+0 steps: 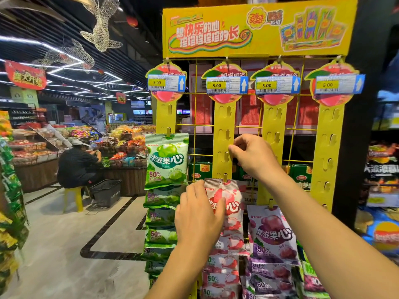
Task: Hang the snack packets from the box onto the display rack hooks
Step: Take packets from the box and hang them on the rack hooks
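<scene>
A yellow display rack (254,35) carries four yellow hanging strips with tab hooks. On the second strip (223,126) a red-and-white snack packet (234,203) hangs from a hook, topmost of a red column below. My left hand (197,214) lies on that packet's left side, fingers on its face. My right hand (253,156) is higher, its fingertips pinching the right edge of the second strip by an empty hook. A green packet (167,160) tops the first strip's column. A purple packet (273,231) tops the third strip's column. No box is in view.
The fourth strip (328,152) shows empty hooks. Price tags (223,85) hang near the strip tops. At left a person in black (75,165) sits on a yellow stool beside a black basket (106,192). Produce stands fill the background. Dark shelving (382,169) stands at right.
</scene>
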Available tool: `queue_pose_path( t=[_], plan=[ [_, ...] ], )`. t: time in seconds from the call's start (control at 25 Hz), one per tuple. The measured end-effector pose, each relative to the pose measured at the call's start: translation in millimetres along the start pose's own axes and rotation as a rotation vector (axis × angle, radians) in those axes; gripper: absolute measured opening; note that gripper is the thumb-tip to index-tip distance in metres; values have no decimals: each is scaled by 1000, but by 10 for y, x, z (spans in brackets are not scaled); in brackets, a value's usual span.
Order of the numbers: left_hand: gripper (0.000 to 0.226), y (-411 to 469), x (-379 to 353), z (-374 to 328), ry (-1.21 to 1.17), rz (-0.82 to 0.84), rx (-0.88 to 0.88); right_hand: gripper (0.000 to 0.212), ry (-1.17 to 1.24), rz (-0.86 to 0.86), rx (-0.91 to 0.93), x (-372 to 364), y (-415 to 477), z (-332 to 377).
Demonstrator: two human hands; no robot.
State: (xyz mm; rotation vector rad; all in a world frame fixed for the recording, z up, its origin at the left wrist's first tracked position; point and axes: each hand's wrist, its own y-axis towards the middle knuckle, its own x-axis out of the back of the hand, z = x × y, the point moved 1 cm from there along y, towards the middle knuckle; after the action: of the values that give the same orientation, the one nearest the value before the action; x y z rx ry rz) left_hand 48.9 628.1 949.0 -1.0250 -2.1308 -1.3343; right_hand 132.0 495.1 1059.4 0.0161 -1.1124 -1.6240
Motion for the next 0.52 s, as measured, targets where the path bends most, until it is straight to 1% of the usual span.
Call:
queue_pose_path(
  t=[0.12, 0.2, 0.24, 0.32, 0.4, 0.52],
  plan=[
    [64, -61, 114, 33, 49, 32, -91, 31, -52, -46, 16, 24, -254, 44],
    [60, -87, 131, 82, 96, 60, -142, 37, -190, -37, 58, 33, -499, 38],
    [59, -94, 136, 111, 123, 65, -153, 40, -278, -20, 68, 31, -611, 14],
    [62, -135, 155, 178, 150, 62, -156, 48, -430, 36, 31, 29, -831, -50],
    [61, -204, 159, 208, 163, 51, -169, 55, -538, 81, -14, 49, -1034, -133],
    [57, -353, 128, 92, 165, 64, -243, 61, -655, 146, -63, 145, -1321, -296]
  ],
)
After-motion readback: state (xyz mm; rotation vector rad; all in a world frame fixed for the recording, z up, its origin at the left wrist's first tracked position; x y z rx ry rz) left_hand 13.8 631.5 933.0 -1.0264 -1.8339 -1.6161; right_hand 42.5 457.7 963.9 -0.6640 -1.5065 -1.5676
